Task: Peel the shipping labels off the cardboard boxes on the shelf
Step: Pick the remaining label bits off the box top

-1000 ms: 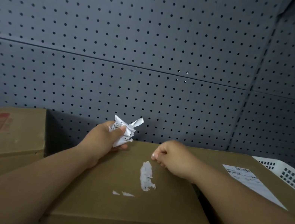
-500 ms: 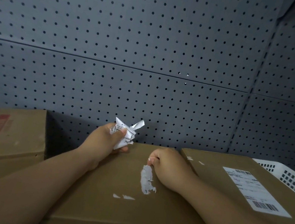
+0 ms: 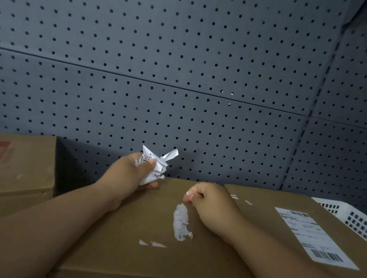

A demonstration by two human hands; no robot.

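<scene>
The torn label strip is what remains of this box's label. It is stuck to the top of the middle cardboard box, with two small scraps lying nearer you. Over the last second your right hand has dropped from above the box to its top face. It now sits with its fingers curled and the fingertips right at the strip's far end. I cannot tell whether they have pinched an edge or are only picking at it. The strip itself looks the same shape as a second ago, so nothing more has come off yet. I judge you are starting a fresh scrape at that end. Paper this thin and ragged will likely tear into bits rather than lift whole. Your left hand has not shifted. It rests at the box's far edge, clenched round the crumpled label already pulled free. Just to the right, the neighbouring cardboard box carries an intact shipping label with barcodes, so that one is yet to be done. Beyond it stands a white plastic basket. To your left is a cardboard box with red print, and a grey pegboard wall stands behind all of them.
</scene>
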